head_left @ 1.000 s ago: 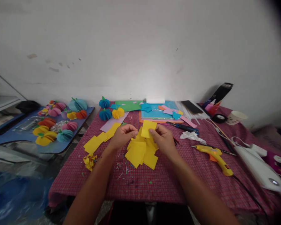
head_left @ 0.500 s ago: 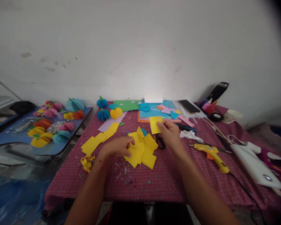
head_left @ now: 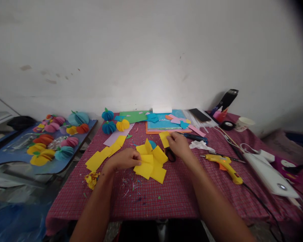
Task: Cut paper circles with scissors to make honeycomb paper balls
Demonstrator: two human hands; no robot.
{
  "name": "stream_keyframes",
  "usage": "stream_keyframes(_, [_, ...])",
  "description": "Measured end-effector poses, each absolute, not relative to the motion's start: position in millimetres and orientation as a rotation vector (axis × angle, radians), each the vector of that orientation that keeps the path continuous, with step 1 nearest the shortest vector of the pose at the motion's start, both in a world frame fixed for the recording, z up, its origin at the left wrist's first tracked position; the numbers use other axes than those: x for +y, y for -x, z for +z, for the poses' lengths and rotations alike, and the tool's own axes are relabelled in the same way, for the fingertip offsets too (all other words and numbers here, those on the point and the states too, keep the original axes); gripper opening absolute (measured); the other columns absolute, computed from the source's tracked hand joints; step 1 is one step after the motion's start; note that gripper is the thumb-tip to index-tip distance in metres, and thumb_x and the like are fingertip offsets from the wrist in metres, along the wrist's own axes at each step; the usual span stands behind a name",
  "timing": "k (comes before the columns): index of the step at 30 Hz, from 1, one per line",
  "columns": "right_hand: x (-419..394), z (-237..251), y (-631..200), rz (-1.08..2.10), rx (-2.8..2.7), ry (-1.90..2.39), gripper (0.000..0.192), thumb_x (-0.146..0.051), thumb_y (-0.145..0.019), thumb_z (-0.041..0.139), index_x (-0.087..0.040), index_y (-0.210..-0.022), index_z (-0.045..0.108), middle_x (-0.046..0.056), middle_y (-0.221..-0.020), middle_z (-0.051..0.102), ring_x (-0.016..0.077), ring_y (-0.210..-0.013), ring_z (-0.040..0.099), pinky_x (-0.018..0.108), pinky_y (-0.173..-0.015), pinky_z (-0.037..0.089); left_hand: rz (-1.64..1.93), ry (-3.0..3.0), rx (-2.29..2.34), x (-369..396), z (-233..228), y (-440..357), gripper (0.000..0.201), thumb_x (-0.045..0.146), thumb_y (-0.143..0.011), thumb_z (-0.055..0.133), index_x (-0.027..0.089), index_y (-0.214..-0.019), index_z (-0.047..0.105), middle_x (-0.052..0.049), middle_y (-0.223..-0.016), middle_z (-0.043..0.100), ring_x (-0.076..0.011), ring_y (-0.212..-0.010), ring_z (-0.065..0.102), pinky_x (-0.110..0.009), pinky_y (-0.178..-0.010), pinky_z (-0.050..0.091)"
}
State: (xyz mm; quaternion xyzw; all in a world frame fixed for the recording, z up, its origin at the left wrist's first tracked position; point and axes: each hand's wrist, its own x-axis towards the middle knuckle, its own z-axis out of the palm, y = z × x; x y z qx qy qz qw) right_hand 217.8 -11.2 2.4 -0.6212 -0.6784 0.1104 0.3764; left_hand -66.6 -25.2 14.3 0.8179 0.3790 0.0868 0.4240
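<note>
My right hand [head_left: 178,144] pinches a small yellow paper square [head_left: 164,139] by its right edge, above the table. At the left side of a loose pile of yellow paper squares [head_left: 158,174], my left hand [head_left: 127,158] has thumb and fingers closed on the edge of one yellow paper square [head_left: 146,162]. The pile's pieces overlap at various angles. Black-handled scissors [head_left: 170,154] lie below my right hand, partly hidden. More yellow paper pieces [head_left: 98,159] form a row left of the pile, and a crumpled yellow paper [head_left: 91,179] sits by my left forearm.
A yellow glue gun [head_left: 226,164] with a cord lies right, beside a white power strip or box [head_left: 270,178]. Paper pumpkins [head_left: 109,127] stand at the back left, more on a blue table [head_left: 50,168]. Coloured sheets [head_left: 133,116], a phone [head_left: 200,115] and a black bottle [head_left: 228,99] lie along the wall.
My left hand's fingers have closed on a yellow square in the pile, having been apart over it. My right hand has lowered slightly with its square. The camera view has shifted a little.
</note>
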Motion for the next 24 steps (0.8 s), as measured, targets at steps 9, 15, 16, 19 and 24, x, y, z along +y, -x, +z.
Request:
stream_keyframes(9, [-23.5, 14.6, -209.2, 1.004, -1.403, 1.243, 0.025, -0.041, -0.082, 0.057, -0.016, -0.081, 0.063, 0.0, -0.063, 0.062, 0.0109, -0.046, 0.049, 0.021, -0.041, 0.033, 0.387, -1.905, 0.899, -25.7, 19.7, 64.6, 0.032, 0.044, -0.082, 0.061, 0.015, -0.069, 0.064, 0.0, -0.061, 0.055, -0.0105, -0.056, 0.046, -0.02, -0.05, 0.033])
stream_keyframes(15, [-32.3, 23.2, -199.6, 1.078, -1.468, 1.096, 0.025, -0.037, -0.083, 0.058, -0.019, -0.099, 0.065, 0.0, -0.076, 0.066, 0.0123, -0.055, 0.056, 0.021, -0.048, 0.041, 0.591, -1.722, 0.875, -28.0, 21.4, 63.0, 0.025, 0.042, -0.082, 0.063, 0.017, -0.08, 0.061, 0.0, -0.069, 0.059, -0.0105, -0.06, 0.051, -0.02, -0.055, 0.038])
stream_keyframes(16, [-32.2, 23.2, -198.9, 1.049, -1.478, 1.1, 0.031, -0.035, -0.082, 0.058, -0.02, -0.109, 0.064, 0.001, -0.078, 0.067, 0.0127, -0.056, 0.057, 0.022, -0.048, 0.042, 0.617, -1.688, 0.858, -28.1, 21.3, 62.6, 0.024, 0.041, -0.082, 0.063, 0.017, -0.082, 0.06, 0.0, -0.07, 0.059, -0.0104, -0.06, 0.052, -0.02, -0.055, 0.038])
stream_keyframes(19, [-31.0, 20.6, -199.0, 0.943, -1.518, 1.144, 0.051, -0.027, -0.082, 0.055, -0.023, -0.133, 0.053, -0.001, -0.077, 0.065, 0.0113, -0.051, 0.053, 0.022, -0.046, 0.041, 0.695, -1.592, 0.83, -27.5, 20.2, 59.8, 0.023, 0.038, -0.081, 0.066, 0.016, -0.088, 0.061, -0.002, -0.076, 0.063, -0.0112, -0.063, 0.056, -0.021, -0.058, 0.041])
stream_keyframes(24, [-30.4, 14.2, -199.9, 0.848, -1.639, 1.231, 0.033, -0.021, -0.083, 0.046, -0.021, -0.105, 0.07, -0.001, -0.067, 0.063, 0.0131, -0.05, 0.056, 0.024, -0.049, 0.041, 0.803, -1.422, 0.824, -24.3, 14.2, 51.6, 0.031, 0.037, -0.078, 0.07, 0.017, -0.1, 0.061, -0.004, -0.087, 0.067, -0.0138, -0.07, 0.062, -0.023, -0.062, 0.046])
